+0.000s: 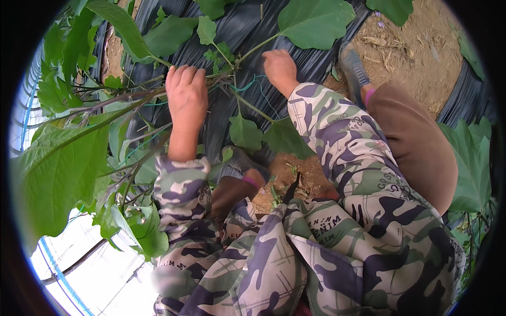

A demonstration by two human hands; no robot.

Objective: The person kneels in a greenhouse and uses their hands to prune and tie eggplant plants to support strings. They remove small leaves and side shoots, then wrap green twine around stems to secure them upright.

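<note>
My left hand [187,89] is closed over a purplish branch [153,94] of a leafy plant that looks like eggplant; its fingertips are hidden beneath. To its right, my right hand [279,68] is curled shut, back of the hand upward. Thin green twine [255,77] runs from the stem to the thumb side of this hand, and its fingertips are out of sight. Between the hands the stem forks, and a stalk rises to a broad green leaf [316,22]. Smaller leaves [245,132] hang below the fork.
Black plastic film [211,50] covers the bed under the plant. Bare brown soil [411,58] with dry litter lies at the right, beside my shoe [353,68]. Large leaves [68,168] crowd the left side, near pale sheeting with a blue strip [60,274]. More foliage [469,158] grows at the right.
</note>
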